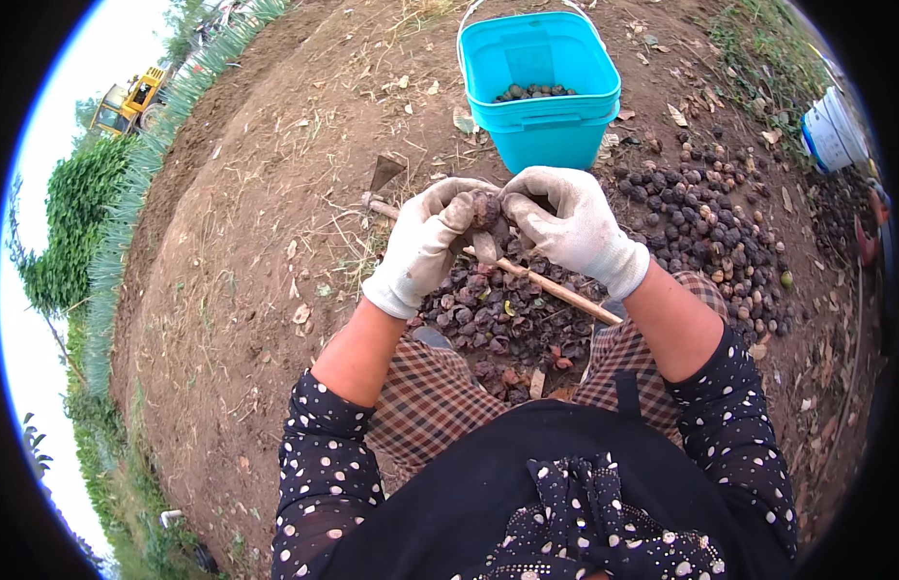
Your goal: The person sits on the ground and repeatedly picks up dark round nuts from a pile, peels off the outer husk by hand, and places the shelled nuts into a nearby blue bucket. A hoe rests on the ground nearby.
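Both hands wear off-white work gloves and meet in front of me. My left hand [424, 235] grips a walnut [485, 210] in a dark, shrivelled husk, its thumb on the near left side. At the nut's right side, my right hand [569, 221] pinches with thumb and fingers; its fingertips are partly hidden. Below the hands a heap of dark walnut husks [485, 312] lies on the soil between my knees. A wooden hoe handle [558, 291] crosses above this heap, and the hoe's metal blade [386, 172] rests at its left end.
Beyond my hands stands a turquoise plastic bucket [543, 138] with walnuts [536, 91] inside. Many dark-husked walnuts [717, 232] spread over the ground at right. A white bucket [837, 130] lies farther right. Far left are spiky plants [119, 239] and a yellow construction vehicle [130, 101].
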`<state>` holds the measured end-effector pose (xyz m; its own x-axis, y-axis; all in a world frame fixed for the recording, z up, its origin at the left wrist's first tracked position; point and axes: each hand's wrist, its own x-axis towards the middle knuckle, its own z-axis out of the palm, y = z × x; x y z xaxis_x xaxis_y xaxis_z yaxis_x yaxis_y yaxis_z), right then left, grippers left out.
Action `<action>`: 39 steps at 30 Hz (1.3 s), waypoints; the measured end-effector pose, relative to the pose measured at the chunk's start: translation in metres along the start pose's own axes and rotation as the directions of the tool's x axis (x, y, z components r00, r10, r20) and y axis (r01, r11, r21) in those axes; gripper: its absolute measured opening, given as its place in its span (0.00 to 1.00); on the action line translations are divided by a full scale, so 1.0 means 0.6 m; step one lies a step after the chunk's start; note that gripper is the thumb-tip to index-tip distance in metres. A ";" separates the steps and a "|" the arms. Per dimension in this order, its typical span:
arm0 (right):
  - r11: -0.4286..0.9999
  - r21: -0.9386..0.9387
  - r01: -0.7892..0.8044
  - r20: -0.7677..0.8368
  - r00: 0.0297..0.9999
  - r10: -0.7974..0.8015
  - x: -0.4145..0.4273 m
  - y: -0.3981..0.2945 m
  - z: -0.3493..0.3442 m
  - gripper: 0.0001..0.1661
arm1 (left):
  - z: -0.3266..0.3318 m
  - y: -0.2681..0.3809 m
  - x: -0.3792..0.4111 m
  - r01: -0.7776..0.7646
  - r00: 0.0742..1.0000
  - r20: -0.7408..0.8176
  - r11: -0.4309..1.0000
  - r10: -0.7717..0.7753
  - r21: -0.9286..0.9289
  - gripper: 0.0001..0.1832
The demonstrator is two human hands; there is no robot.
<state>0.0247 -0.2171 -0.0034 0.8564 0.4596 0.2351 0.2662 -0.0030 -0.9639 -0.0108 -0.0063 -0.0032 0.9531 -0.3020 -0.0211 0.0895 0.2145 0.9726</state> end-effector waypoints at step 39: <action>0.692 0.382 -0.612 -0.826 0.108 0.553 -0.463 0.456 -0.537 0.13 | 0.009 -0.030 0.026 0.257 0.963 -0.155 0.931 -0.222 0.260 0.20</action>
<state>0.0024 -0.6318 -0.2923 0.6053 -0.6859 -0.4039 -0.5093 0.0563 -0.8587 0.0008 -0.0197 -0.0198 0.9424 -0.1941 -0.2722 0.2527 -0.1197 0.9601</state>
